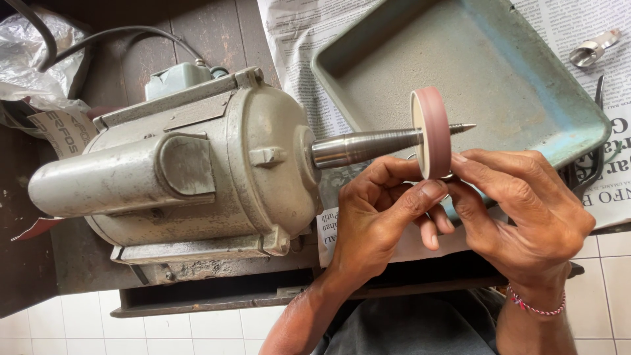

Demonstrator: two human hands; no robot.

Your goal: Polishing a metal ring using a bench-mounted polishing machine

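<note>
Just above the fingertips, a pink polishing wheel (434,133) sits on the motor's tapered spindle (368,144). Left hand (378,217) and right hand (526,210) pinch something small, mostly hidden, against the wheel's lower edge. Risk: with fingertips touching the rim, a snag could fling the piece into the metal tray (499,72) beyond, or graze skin.

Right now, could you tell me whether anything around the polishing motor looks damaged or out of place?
Nothing stands out. The pink wheel sits square on the tapered spindle, with both hands below it.
</note>
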